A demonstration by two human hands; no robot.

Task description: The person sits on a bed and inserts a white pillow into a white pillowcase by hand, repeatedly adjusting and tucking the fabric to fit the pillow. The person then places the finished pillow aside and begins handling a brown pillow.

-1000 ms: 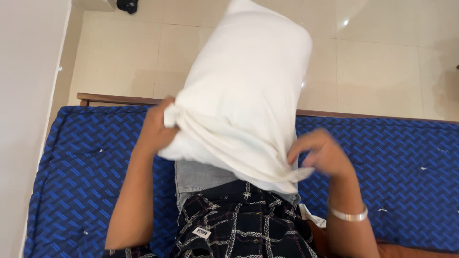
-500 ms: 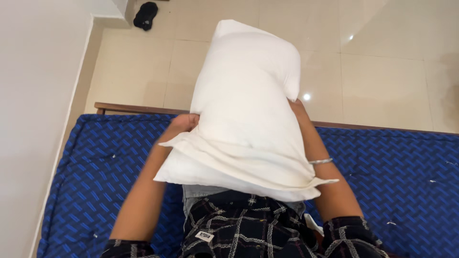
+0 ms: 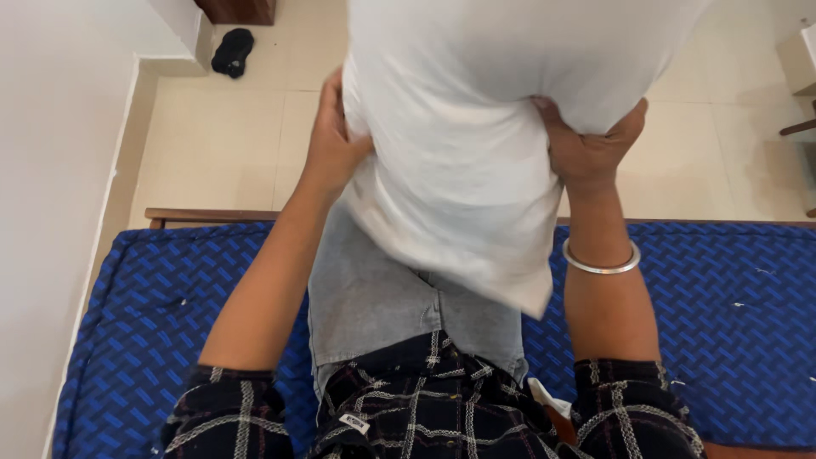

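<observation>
We have lifted the pillow up off our lap.

A second ago our left hand point(image 3: 331, 149) pinched a bunched corner of the white pillow point(image 3: 476, 127) low by our waist, and our right hand point(image 3: 591, 144) fumbled at its loose lower edge. Since then both hands have climbed and now squeeze the pillow's two sides, one on each flank, arms stretched out ahead. The pillow has risen with them, its top gone past the upper edge of view, and our grey trousers point(image 3: 382, 297) beneath the hands have come uncovered.
</observation>
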